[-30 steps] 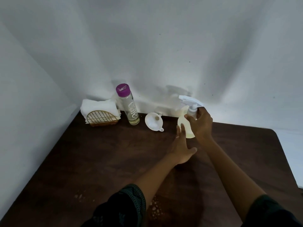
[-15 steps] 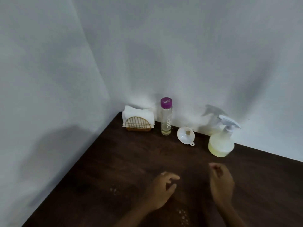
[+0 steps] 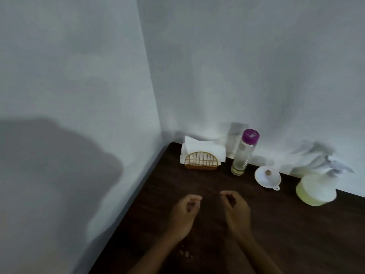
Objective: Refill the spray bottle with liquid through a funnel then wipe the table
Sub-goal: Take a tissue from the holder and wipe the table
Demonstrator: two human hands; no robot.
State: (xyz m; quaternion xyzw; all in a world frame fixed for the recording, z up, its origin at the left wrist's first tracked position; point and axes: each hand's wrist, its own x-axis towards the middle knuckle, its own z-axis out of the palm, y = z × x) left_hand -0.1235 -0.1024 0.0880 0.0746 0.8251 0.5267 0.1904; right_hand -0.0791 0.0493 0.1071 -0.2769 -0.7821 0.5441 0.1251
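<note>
The spray bottle (image 3: 316, 189), pale yellow with a white trigger head, stands at the far right by the back wall. A white funnel (image 3: 267, 177) lies on the dark table (image 3: 296, 234) to its left. Left of the funnel stands a clear bottle (image 3: 242, 155) with a purple cap and some pale liquid. A gold wire holder with white napkins (image 3: 201, 155) sits in the corner. My left hand (image 3: 184, 214) and right hand (image 3: 236, 211) hover side by side over the table in front of these, fingers loosely curled, holding nothing.
Grey walls meet in a corner behind the napkin holder. The table's left edge runs along the left wall. A few light specks (image 3: 185, 253) lie on the table between my forearms.
My right hand let go of the spray bottle and both hands drew back toward me. The view swung left, and my hands came closer together.
</note>
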